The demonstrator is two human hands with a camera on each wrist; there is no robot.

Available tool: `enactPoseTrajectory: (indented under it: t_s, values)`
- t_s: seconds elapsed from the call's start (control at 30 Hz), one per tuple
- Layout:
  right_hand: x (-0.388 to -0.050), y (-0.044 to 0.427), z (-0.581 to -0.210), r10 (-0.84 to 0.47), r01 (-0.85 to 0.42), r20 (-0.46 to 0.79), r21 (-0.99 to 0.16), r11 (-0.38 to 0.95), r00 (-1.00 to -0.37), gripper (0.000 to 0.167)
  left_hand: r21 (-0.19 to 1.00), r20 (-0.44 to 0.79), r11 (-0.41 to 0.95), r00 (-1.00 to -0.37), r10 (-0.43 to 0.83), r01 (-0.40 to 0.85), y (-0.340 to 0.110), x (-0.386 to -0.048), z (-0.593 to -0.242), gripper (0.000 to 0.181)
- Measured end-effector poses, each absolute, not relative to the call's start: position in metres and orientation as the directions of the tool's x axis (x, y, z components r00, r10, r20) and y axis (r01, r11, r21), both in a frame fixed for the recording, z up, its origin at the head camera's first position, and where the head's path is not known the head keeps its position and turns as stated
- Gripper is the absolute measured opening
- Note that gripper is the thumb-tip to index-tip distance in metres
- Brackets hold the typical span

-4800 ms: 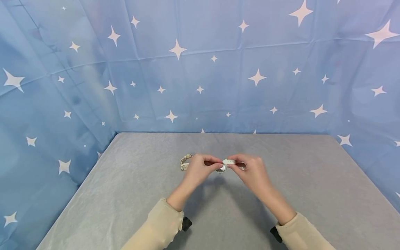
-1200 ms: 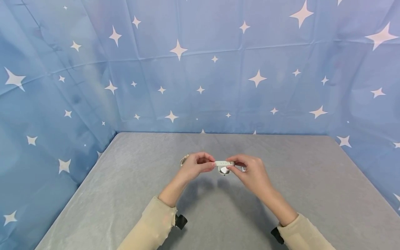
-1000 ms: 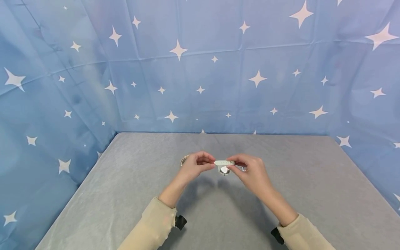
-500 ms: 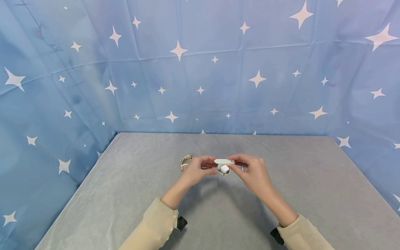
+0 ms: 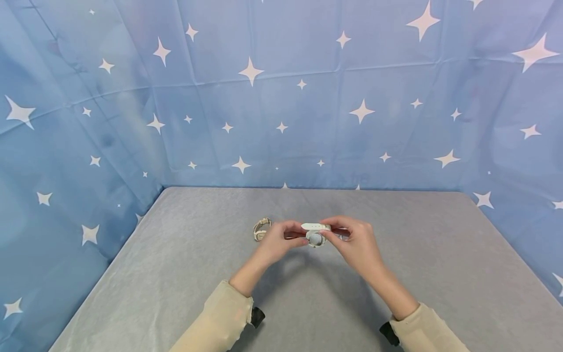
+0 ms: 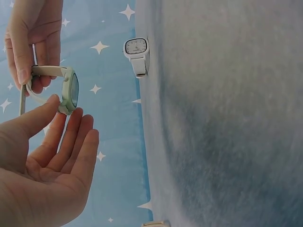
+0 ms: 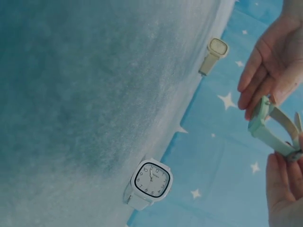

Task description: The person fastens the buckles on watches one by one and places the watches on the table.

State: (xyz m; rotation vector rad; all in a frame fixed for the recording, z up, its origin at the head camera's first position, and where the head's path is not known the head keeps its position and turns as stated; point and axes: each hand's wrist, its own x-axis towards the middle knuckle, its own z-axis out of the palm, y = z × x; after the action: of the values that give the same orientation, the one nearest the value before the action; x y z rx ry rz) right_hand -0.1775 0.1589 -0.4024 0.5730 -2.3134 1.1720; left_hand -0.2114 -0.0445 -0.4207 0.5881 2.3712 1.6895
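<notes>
A pale mint wristwatch (image 5: 315, 239) is held above the table, its strap closed into a loop and the free strap end pointing left. My right hand (image 5: 354, 239) pinches the strap around the buckle, whose details are hidden by the fingers. On the case's left side, my left hand (image 5: 277, 240) holds the watch between thumb and fingers. The left wrist view shows the left thumb inside the loop of the mint watch (image 6: 70, 91), fingertips beneath the case. Seen from the right wrist, the mint watch (image 7: 259, 118) hangs between both hands.
Left of the hands, a beige wristwatch (image 5: 260, 230) stands on the grey cloth-covered table (image 5: 198, 264). A white square-faced watch (image 7: 151, 178) stands on the right, mostly hidden by the right hand in the head view. A blue star-patterned curtain (image 5: 281, 98) surrounds the table.
My left fingers have let go of the strap's free end and moved down onto the watch case. The beige watch shows more fully now. My right hand keeps its pinch at the buckle.
</notes>
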Motion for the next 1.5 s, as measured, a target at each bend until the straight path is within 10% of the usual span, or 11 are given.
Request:
enactPoseTrajectory:
  t_s: [1.5]
  values:
    - [-0.181, 0.170, -0.408, -0.317, -0.695, 0.667, -0.430, 0.576, -0.674, 0.034, 0.958, 0.136, 0.189, -0.920, 0.368, 0.218, -0.047, -0.211, -0.424, 0.020]
